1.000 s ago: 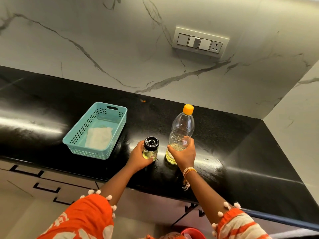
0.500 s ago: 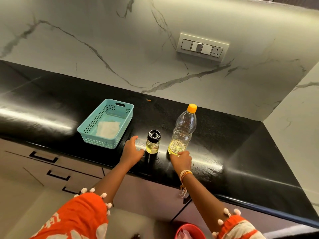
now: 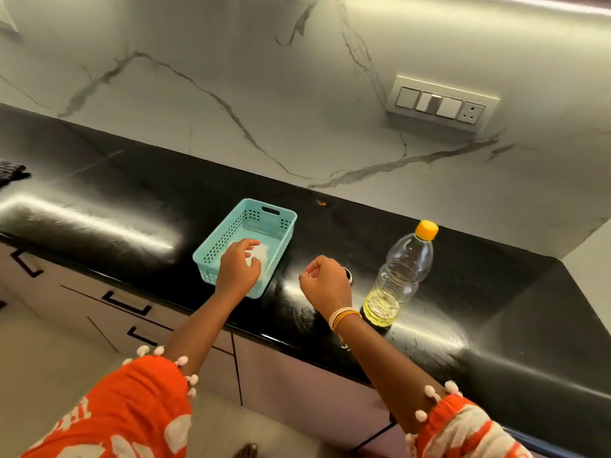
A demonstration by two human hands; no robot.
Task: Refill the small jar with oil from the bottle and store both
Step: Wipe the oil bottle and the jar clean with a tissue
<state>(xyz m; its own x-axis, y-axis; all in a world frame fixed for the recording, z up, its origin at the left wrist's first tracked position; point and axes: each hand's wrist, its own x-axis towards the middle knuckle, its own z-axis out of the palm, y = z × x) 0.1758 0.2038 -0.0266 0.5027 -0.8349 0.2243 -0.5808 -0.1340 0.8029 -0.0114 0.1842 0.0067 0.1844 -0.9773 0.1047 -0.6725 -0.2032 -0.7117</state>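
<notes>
Folded white cloth [image 3: 261,256] in the perforated teal plastic basket [image 3: 211,256] at centre frame should be pinched by the loosely curled left hand [image 3: 238,267], while the small glass jar [image 3: 347,276] is mostly hidden behind the curled, empty right hand [image 3: 325,280], left of the orange-capped clear plastic oil bottle [image 3: 398,279]

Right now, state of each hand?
Left hand: fingers loosely curled over the white cloth in the basket; grip cannot be told.
Right hand: curled above the jar; contact unclear.

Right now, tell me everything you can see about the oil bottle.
The oil bottle is clear ribbed plastic with an orange screw cap, closed. It stands upright on the black counter, right of both hands, touched by neither. Yellow oil fills roughly its bottom third. No label shows.
</notes>
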